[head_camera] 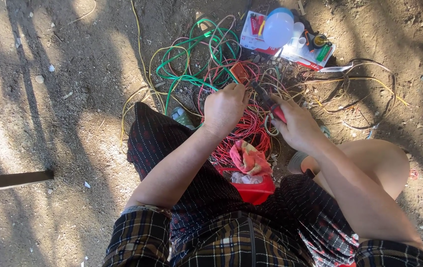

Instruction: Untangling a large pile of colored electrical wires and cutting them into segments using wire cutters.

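Red-and-white flat package (pixel 256 34) lies beyond the left hand (pixel 225 107), under a pale bulb (pixel 278 28)

wooden plank (pixel 11 181) cut off at left, pliers' tip (pixel 257 88) lost among wires

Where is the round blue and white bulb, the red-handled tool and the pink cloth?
bulb (pixel 278 28), head view, on its white dome.
red-handled tool (pixel 277 112), head view, on the red handle, in the right hand.
pink cloth (pixel 249 158), head view, on its crumpled middle.
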